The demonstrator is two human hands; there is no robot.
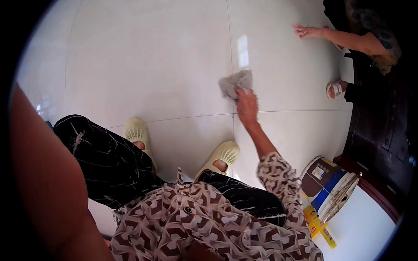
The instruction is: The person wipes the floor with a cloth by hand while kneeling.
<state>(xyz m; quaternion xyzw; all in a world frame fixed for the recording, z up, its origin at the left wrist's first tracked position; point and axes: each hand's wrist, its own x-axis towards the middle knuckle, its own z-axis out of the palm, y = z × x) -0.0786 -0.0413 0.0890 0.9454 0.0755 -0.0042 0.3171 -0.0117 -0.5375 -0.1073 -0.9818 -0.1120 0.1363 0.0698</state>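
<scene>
My right hand (247,106) grips a crumpled grey cloth (237,81) against the glossy pale tiled floor (156,65). The cloth spreads out ahead of my fingers, close to where two tile joints cross. A bare arm (49,182) fills the left side of the picture, very near the camera; my left hand is out of view. Below me are my feet in pale yellow slip-on clogs (136,132), set apart on the tiles.
Another person's hand (304,31) reaches in from the upper right, above that person's sandalled foot (334,90). To my right stands a worn bucket (326,184), with yellow packaging (314,222) beside it. Dark wooden furniture or a door (378,130) borders the floor there.
</scene>
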